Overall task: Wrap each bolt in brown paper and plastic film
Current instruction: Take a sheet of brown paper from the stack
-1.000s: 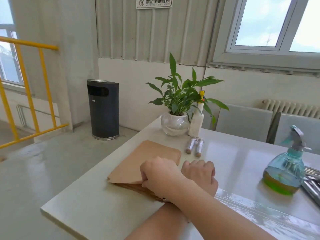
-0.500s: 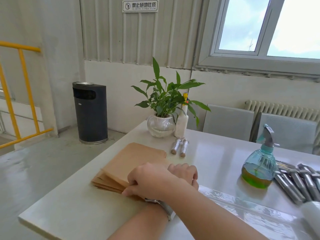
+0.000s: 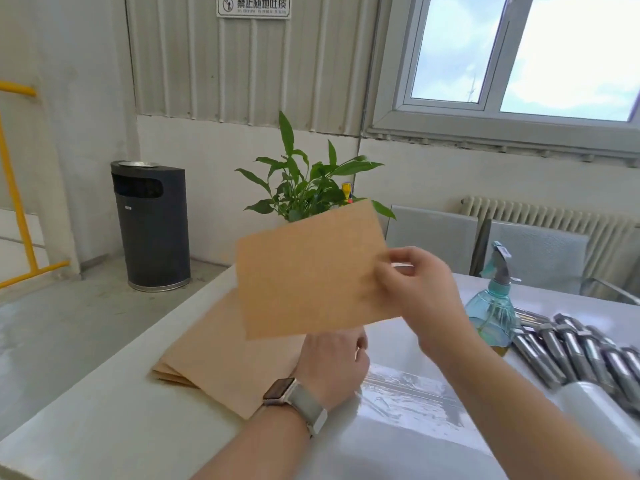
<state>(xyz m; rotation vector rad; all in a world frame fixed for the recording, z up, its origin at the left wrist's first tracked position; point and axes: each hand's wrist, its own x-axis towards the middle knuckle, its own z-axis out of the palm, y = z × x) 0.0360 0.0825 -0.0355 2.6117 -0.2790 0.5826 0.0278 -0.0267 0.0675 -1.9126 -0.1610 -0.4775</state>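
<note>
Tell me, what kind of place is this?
Probably a work building's break or hallway corner, not a home. A wall sign hangs above an ashtray bin, yellow railing guards the left, and steel bolts lie on the table for wrapping.

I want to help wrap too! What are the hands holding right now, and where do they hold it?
The right hand pinches one brown paper sheet by its right edge, lifted off the table. The left hand rests on the paper stack.
</note>
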